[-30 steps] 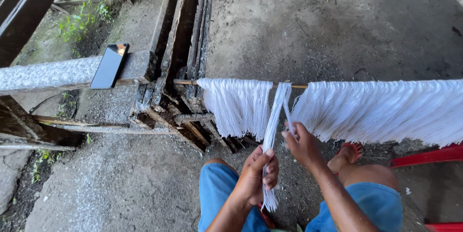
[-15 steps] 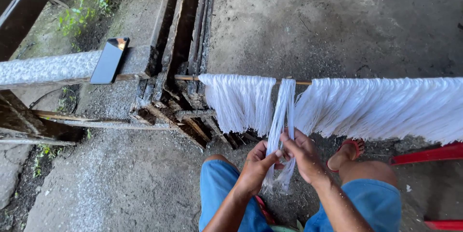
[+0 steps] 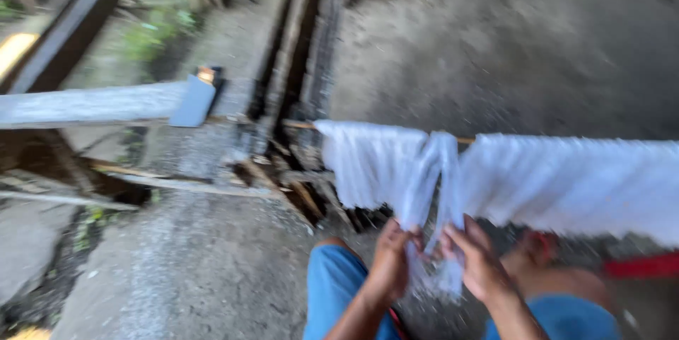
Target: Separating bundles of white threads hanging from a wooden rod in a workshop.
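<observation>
White strands [image 3: 566, 184] hang in a long curtain from a thin horizontal rod [image 3: 463, 140]. One bundle of strands [image 3: 431, 177] hangs apart from the rest in the gap near the left end. My left hand [image 3: 392, 259] grips the left part of this bundle low down. My right hand [image 3: 474, 262] grips its right part, close beside the left hand. Both hands are above my knees in blue shorts [image 3: 332, 290]. The view is blurred.
A grey concrete beam [image 3: 85, 103] with a flat grey piece [image 3: 194, 100] runs at the left. Dark wooden planks [image 3: 297, 36] and scrap wood lie on the dirt floor behind the rod. A red object [image 3: 643, 266] sits at the right edge.
My hands have moved together onto the lower part of the separated bundle, gripping it side by side. The view has shifted closer and blurred.
</observation>
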